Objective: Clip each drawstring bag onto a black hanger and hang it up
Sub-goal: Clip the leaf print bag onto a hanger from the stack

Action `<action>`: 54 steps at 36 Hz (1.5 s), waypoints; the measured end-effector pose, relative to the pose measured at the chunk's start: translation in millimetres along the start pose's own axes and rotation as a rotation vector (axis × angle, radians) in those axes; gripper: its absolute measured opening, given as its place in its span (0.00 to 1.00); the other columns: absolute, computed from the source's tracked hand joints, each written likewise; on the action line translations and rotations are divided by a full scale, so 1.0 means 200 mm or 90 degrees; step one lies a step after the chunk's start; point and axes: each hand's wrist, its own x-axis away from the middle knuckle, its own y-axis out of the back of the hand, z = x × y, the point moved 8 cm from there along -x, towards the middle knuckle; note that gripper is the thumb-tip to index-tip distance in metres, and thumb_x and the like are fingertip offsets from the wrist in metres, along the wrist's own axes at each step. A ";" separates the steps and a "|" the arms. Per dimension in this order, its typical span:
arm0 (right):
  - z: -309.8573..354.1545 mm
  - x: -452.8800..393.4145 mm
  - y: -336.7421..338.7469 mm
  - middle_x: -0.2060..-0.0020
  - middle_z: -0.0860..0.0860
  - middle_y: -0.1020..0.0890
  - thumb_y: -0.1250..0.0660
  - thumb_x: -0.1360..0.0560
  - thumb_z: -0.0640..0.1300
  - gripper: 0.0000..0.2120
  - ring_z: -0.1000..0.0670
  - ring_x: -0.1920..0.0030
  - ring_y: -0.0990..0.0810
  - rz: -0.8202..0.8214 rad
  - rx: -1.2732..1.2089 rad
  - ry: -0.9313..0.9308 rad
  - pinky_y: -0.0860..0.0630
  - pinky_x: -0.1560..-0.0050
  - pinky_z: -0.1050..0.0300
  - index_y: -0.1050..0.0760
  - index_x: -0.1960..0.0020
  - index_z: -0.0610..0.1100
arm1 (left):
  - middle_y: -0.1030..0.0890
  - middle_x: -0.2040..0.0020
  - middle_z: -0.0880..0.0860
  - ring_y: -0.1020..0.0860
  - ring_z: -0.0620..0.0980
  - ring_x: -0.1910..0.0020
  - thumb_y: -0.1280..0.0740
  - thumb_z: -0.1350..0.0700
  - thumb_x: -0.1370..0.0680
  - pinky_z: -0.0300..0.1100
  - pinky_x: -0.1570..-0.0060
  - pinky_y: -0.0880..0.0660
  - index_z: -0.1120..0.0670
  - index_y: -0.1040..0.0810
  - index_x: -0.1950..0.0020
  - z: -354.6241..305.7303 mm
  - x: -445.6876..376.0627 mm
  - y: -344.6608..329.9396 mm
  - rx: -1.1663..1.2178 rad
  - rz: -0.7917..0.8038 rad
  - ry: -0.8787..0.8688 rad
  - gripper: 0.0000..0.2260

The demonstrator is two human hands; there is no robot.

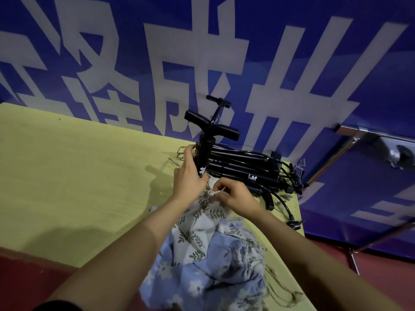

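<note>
floral drawstring bags (pixel 215 261), hands (pixel 190 176) holding black hanger (pixel 203 153)

a makeshift work or display area rather than a home: a big blue banner (pixel 224 52) with huge white characters hangs as backdrop directly behind a yellow-green table (pixel 67 176). right of the table, a metal rack frame (pixel 359 140) stands against the banner. below the table lies dark red flooring (pixel 27 277).

Blue banner (pixel 292 52), upper frame: large white Chinese characters, cropped, "成" legible at centre. Black air pumps (pixel 242 167): small white logo marks, wording unreadable.
</note>
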 end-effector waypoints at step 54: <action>0.43 0.03 0.53 0.61 0.47 0.18 0.37 0.21 0.41 0.05 0.50 0.58 0.19 -0.345 -0.313 0.092 0.20 0.54 0.59 0.22 0.51 0.43 | 0.21 0.64 0.55 0.21 0.57 0.64 0.26 0.47 0.31 0.46 0.58 0.27 0.52 0.20 0.46 -0.60 -0.13 0.41 -0.552 -0.154 -0.294 0.16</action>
